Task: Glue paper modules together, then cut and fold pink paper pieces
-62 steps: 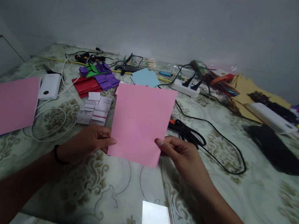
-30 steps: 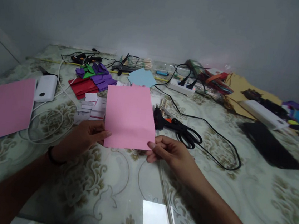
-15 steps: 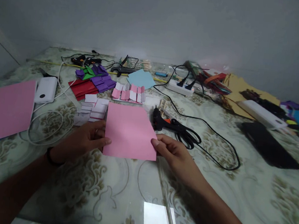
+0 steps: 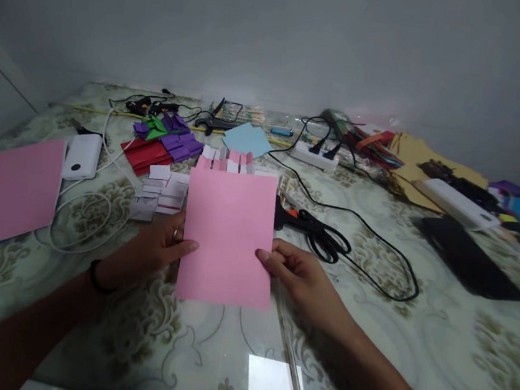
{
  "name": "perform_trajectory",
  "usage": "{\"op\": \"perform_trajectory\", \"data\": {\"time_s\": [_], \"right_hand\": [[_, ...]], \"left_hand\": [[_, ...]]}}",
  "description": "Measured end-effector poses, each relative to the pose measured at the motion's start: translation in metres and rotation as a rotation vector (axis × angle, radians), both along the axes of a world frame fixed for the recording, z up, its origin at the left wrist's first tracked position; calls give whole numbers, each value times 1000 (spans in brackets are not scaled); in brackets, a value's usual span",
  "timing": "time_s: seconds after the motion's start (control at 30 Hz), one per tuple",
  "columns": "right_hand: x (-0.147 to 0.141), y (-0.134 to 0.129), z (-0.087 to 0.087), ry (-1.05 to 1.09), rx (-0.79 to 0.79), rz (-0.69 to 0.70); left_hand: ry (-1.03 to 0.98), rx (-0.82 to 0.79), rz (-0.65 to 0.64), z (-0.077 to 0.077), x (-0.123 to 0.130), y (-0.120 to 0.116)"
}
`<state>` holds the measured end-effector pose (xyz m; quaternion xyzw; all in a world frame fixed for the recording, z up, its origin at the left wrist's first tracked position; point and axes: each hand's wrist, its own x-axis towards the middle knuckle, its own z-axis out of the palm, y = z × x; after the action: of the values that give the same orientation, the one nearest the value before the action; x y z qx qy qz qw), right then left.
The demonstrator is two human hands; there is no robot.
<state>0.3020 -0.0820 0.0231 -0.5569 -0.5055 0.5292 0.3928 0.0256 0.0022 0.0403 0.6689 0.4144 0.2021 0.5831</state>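
Observation:
A flat sheet of pink paper (image 4: 228, 235) is held up above the table, its face turned toward me. My left hand (image 4: 167, 247) pinches its left edge, thumb in front and fingers behind. On the opposite edge, my right hand (image 4: 296, 271) grips it the same way. Behind the sheet lie folded pink-and-white paper pieces (image 4: 226, 158), partly covered by it. Folded white pieces (image 4: 161, 190) rest beyond my left hand. A black glue gun (image 4: 288, 217), partly hidden by the sheet, and black-handled scissors (image 4: 330, 237) lie past my right hand.
More pink paper (image 4: 7, 191) lies at the left by a white power bank (image 4: 83, 156) and cable. Red (image 4: 147, 156) and purple folded pieces, light blue paper (image 4: 247, 138) and a power strip (image 4: 314, 155) sit farther back. A black phone-like slab (image 4: 471, 256) is at the right.
Both hands have tilted the pink sheet more upright, so more of its face shows and it covers part of the glue gun and the pink-and-white pieces. My grip stays on both side edges.

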Motion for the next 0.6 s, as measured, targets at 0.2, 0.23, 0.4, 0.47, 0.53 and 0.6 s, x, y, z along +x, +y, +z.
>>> {"op": "perform_trajectory", "data": {"time_s": [0.2, 0.23, 0.4, 0.47, 0.53, 0.6], "right_hand": [[5, 0, 2, -26, -15, 40], [5, 0, 3, -17, -11, 48], [8, 0, 1, 15, 4, 13], [9, 0, 0, -18, 13, 1], [9, 0, -1, -18, 5, 9], [8, 0, 0, 6, -4, 22]], "left_hand": [[29, 77, 30, 2, -1, 3], [52, 98, 24, 2, -1, 3], [132, 126, 12, 4, 0, 1], [115, 98, 27, 3, 0, 1], [89, 71, 32, 4, 0, 2], [91, 72, 28, 5, 1, 3]]}}
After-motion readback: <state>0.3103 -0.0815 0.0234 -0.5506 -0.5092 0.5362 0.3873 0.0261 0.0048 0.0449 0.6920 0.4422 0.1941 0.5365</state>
